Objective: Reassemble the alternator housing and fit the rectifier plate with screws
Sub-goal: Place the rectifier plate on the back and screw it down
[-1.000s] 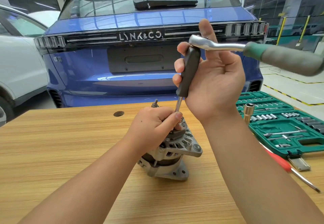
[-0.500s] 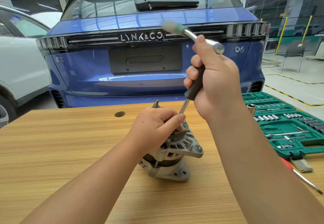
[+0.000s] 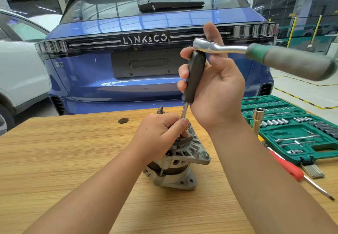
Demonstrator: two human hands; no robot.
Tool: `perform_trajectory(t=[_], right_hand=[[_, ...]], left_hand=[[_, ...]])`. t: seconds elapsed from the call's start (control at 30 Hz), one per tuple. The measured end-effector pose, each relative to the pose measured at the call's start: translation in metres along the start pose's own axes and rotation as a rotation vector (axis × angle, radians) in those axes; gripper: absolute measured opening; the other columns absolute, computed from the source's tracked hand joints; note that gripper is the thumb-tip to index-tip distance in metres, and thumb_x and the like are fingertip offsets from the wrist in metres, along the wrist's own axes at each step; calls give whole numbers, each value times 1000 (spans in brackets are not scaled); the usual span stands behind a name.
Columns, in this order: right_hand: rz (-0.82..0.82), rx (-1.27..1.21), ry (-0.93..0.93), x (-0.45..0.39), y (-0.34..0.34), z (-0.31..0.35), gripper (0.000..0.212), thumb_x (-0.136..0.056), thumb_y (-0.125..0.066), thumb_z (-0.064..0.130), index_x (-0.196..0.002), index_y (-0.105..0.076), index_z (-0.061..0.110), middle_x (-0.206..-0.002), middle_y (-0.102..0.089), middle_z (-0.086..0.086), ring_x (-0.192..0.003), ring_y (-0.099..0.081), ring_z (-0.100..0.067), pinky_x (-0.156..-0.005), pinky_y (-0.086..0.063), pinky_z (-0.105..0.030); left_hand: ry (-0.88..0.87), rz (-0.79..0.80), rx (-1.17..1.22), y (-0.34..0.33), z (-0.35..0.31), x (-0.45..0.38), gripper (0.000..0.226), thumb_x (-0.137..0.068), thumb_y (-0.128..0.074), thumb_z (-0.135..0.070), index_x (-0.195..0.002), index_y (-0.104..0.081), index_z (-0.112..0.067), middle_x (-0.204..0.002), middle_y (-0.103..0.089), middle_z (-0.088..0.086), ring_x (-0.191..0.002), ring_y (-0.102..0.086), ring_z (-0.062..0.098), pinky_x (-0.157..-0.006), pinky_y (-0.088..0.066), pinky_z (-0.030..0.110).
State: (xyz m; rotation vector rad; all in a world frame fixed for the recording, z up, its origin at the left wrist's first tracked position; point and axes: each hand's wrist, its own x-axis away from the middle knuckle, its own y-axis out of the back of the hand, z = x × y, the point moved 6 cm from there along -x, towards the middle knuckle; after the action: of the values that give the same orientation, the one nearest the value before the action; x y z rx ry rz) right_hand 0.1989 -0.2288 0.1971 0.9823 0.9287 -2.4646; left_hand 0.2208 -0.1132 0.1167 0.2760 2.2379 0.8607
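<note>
— So where is the alternator (image 3: 180, 162)?
— It stands on the wooden table (image 3: 54, 160), low in the middle of the frame.
— What is the left hand (image 3: 161, 135) doing?
— It is curled over the top of the alternator, and its fingertips pinch the thin metal shaft of the driver (image 3: 194, 77) where it goes down.
— And the right hand (image 3: 217, 85)?
— It is higher up, in the middle. Its fingers wrap the black handle of the driver. A ratchet (image 3: 274, 58) sits on top of that handle, and its green and grey grip sticks out to the upper right.
— What else is there?
— A green socket case (image 3: 296, 129) lies open at the right. A red screwdriver (image 3: 292, 169) lies just beside it. A blue car (image 3: 146, 65) fills the top.
</note>
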Motion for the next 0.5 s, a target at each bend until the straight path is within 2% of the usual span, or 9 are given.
perform_trajectory(t=[0.1,0.2,0.3,0.37,0.47,0.5], right_hand=[[30,-104,-72,-1,3,0,38,-104,-27,33,-123,-60,30,-100,-64,-7,-75,-50,-22,-66,-34,-34],[53,-101,-100,-2,4,-1,41,-105,-27,48,-123,-60,32,-100,-64,-5,-76,-51,-21,-67,-38,-34],[24,-79,-123,-2,4,-2,41,-103,-30,52,-122,-58,28,-96,-63,-1,-74,-51,-18,-67,-38,-31],[-90,-48,-133,-4,6,-1,33,-102,-40,47,-111,-60,23,-88,-62,2,-67,-50,-15,-63,-35,-30],[-370,169,-77,-2,18,6,21,-100,-61,30,-82,-64,19,-70,-54,5,-52,-45,-11,-52,-35,-27],[-425,224,-73,-2,21,8,20,-99,-64,25,-80,-62,18,-67,-53,6,-51,-44,-11,-50,-36,-26]], left_hand=[[-5,-5,3,1,0,0,39,-98,-47,-46,-77,-74,-30,-72,-72,-14,-70,-63,8,-60,-41,17],[-9,-6,-10,0,0,0,41,-98,-45,-48,-77,-74,-30,-71,-72,-10,-70,-62,13,-62,-43,23],[6,-2,-6,0,1,1,39,-98,-46,-45,-78,-74,-28,-71,-72,-9,-71,-63,15,-65,-45,28],[10,1,-9,0,1,0,39,-98,-47,-45,-79,-75,-26,-72,-73,-11,-72,-64,15,-66,-45,30],[13,19,-2,0,-1,-1,38,-97,-49,-45,-82,-77,-24,-77,-73,-20,-74,-67,11,-68,-48,29],[10,19,-1,-1,-2,-1,38,-97,-49,-45,-82,-77,-23,-78,-73,-21,-74,-67,9,-67,-49,27]])
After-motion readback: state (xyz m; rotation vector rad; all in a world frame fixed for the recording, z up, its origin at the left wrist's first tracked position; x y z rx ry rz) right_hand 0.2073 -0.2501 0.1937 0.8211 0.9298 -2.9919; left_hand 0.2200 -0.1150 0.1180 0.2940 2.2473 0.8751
